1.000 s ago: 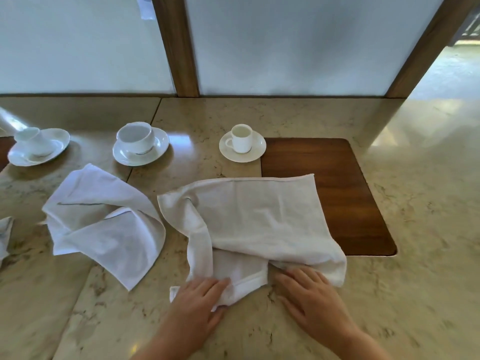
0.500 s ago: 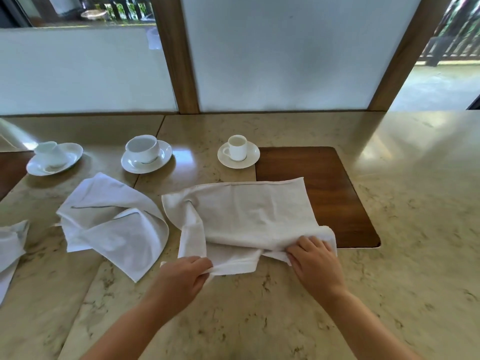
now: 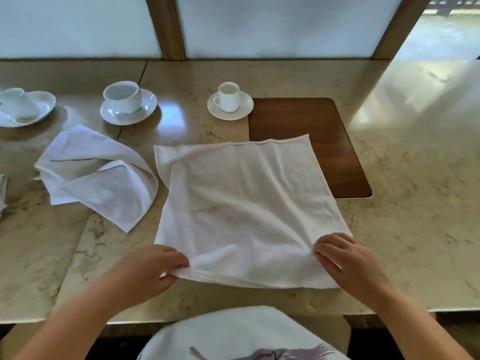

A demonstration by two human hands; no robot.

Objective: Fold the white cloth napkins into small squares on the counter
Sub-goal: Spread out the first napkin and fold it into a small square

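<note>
A white cloth napkin (image 3: 241, 203) lies spread almost flat on the marble counter (image 3: 405, 209), its far right corner over a dark wooden inset. My left hand (image 3: 153, 268) pinches the napkin's near left corner. My right hand (image 3: 345, 258) grips the near right corner, fingers curled into the cloth. A second white napkin (image 3: 96, 175) lies crumpled to the left, apart from both hands.
A small cup on a saucer (image 3: 230, 101) stands behind the napkin beside the wooden inset (image 3: 335, 141). A larger cup and saucer (image 3: 127, 103) and a third set (image 3: 23, 106) stand at the back left. Another cloth edge (image 3: 2, 193) shows at far left.
The bunched napkin has been pulled open toward me and now lies spread out. Both hands moved apart to its near corners, and the view has tilted down.
</note>
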